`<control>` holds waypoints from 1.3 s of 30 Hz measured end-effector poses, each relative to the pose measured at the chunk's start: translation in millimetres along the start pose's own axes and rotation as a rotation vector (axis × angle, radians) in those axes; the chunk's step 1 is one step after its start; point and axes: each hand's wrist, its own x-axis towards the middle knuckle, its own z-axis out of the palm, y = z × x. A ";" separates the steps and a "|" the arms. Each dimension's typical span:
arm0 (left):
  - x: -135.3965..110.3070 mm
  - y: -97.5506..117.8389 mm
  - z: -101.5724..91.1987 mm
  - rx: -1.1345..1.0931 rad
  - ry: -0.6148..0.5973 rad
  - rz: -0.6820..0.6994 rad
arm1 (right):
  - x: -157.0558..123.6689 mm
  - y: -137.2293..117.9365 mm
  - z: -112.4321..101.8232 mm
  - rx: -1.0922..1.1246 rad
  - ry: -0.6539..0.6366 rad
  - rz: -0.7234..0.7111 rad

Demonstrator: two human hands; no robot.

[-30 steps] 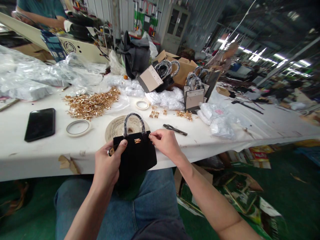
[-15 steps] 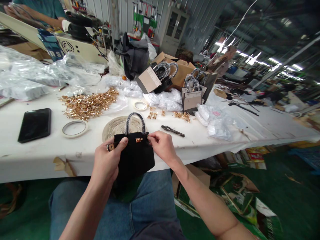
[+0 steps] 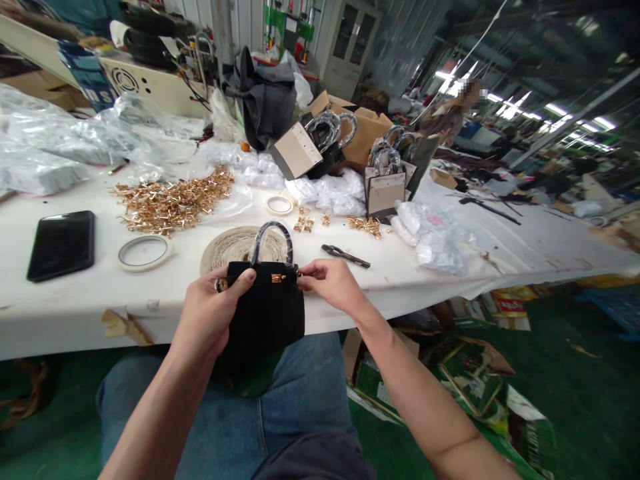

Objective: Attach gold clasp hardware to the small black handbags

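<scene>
Left hand [image 3: 210,301] grips a black handbag [image 3: 270,313], likely light and stiff, best held by its sides; right hand [image 3: 327,283] pinches its top corner.

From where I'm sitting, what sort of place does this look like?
Probably a handbag workshop or factory: the left hand holds a black handbag, a heap of gold-coloured fittings lies on the table, and more bags sit behind.

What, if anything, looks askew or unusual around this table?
One pale-fronted bag tilts sideways, while the bag beside it stands nearly upright. A torn-looking brown scrap hangs at the front edge of the table. The gold pieces lie in a loose heap, perhaps intentionally. The black handbag shows no obvious damage.
</scene>
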 end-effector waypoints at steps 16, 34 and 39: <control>0.1 -5.4 -2.3 0.132 0.006 0.066 | -8.9 13.2 19.5 0.030 0.151 -0.072; -16.6 -4.2 4.6 0.064 0.063 0.032 | -6.6 -2.4 12.2 -0.397 0.070 -0.289; -15.2 -5.3 5.7 0.104 0.092 0.058 | -3.2 -15.4 12.7 -0.596 0.032 -0.314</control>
